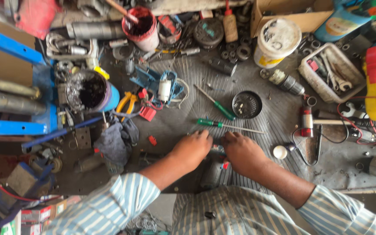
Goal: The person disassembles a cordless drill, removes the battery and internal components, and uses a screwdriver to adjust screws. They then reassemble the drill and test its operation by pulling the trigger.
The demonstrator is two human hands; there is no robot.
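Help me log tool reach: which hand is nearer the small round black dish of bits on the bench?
Right. The right hand lies just below the black dish, slightly left of it. The left hand sits farther off, lower and well to the dish's left.

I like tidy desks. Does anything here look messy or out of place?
Yes, the bench is crowded. Two green screwdrivers lie loose above the hands, left hand and right hand. A grey rag is crumpled at the left, and blue wires are tangled. Nothing looks spilled.
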